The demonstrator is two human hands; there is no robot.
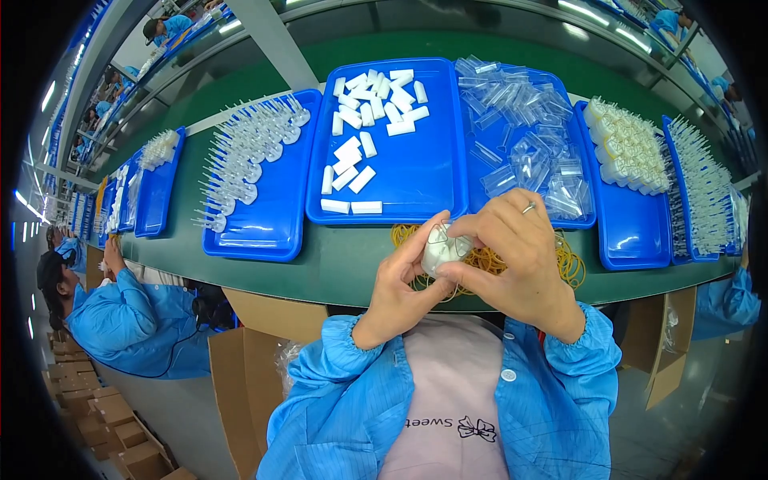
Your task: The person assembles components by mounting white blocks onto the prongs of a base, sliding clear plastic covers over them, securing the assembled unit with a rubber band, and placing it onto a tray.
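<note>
Left hand: closed on the left side of a small bundle of white pieces, thumb and fingers pinching it.
Right hand: fingers curled over the top and right of the same bundle, gripping it; a ring shows on one finger.
Bundle: held between both hands, above the near edge of the green surface, just in front of the middle tray.
Rubber bands: a yellow heap on the surface, under and behind the hands.
Middle tray: blue, with loose white blocks.
Right tray: blue, piled with clear plastic sleeves.
Left tray: blue, rows of clear needle-like parts.
Far right: two more blue trays, one with cream-coloured parts.
Lower left: another person in a blue coat, beside cardboard boxes.
</note>
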